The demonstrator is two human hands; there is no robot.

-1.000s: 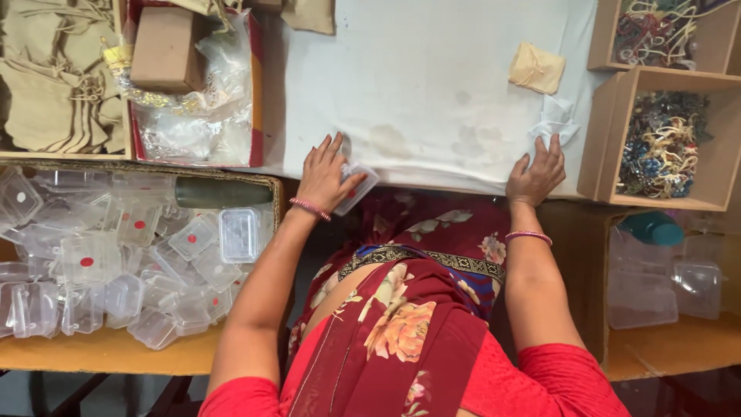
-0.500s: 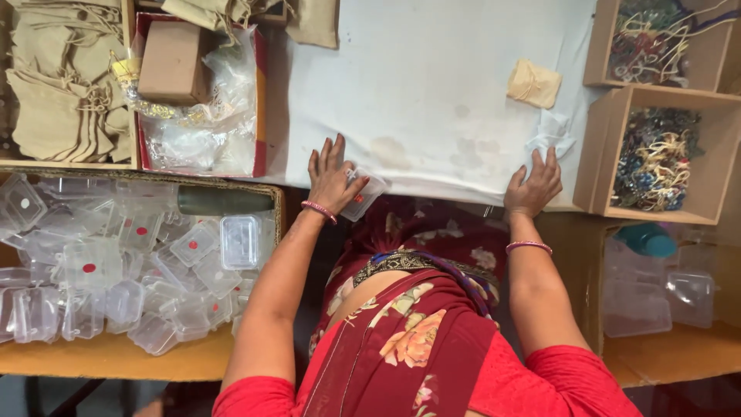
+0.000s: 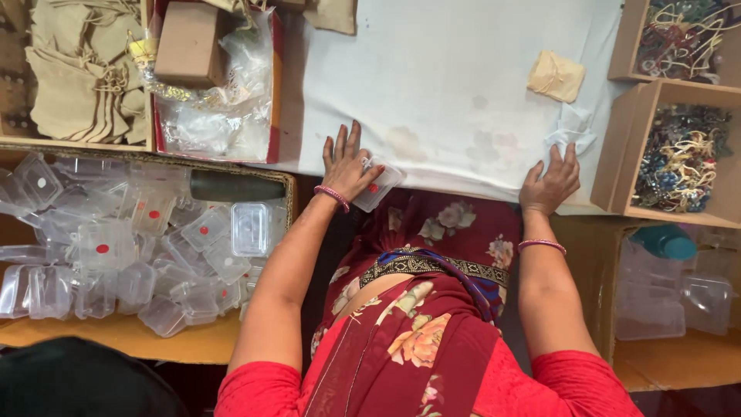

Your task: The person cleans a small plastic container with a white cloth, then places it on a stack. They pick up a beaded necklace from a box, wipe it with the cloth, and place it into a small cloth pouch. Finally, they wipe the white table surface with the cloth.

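Note:
My left hand holds a small clear plastic box with a red dot at the near edge of the white cloth-covered table, fingers spread on the cloth. At the same edge, further right, my right hand lies flat with its fingers apart, touching a crumpled clear plastic bag. A small beige cloth pouch lies on the cloth beyond it.
A cardboard tray of several clear plastic boxes is at the left. Beige pouches and a red box holding plastic bags and a brown carton sit at the upper left. Cardboard bins of colourful threads stand at the right. A teal bottle lies lower right.
Both hands have stayed on the table edge, the left still on the small box. The view has shifted slightly. A dark shape has appeared at the bottom left.

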